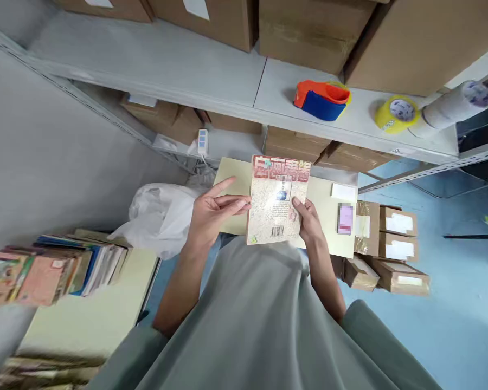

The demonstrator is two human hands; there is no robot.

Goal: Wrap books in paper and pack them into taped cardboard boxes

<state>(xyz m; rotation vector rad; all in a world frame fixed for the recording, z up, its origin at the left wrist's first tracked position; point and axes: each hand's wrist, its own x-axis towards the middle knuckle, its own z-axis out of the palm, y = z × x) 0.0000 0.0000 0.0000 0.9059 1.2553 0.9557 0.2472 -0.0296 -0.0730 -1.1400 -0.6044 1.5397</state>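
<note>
A book (274,216) with a pale speckled cover, red lettering along the top and a barcode near the bottom is held up in front of my body. My right hand (308,218) grips its right side, the thumb lying on the cover. At the opposite edge, the thumb and fingers of my left hand (222,208) pinch together on the book's side, with the index finger stretched away. Beneath the book is a cream tabletop (325,238). On it, to the right, lie a pink blurred-out item (345,219) and a small white block (344,192).
White plastic bags (158,216) bulge left of the table. Stacked books (65,265) sit on another cream surface at far left. A shelf (211,65) ahead carries cardboard boxes (301,38), an orange-and-blue tape dispenser (322,100) and yellow tape (396,114). Small cartons (398,233) stand at right.
</note>
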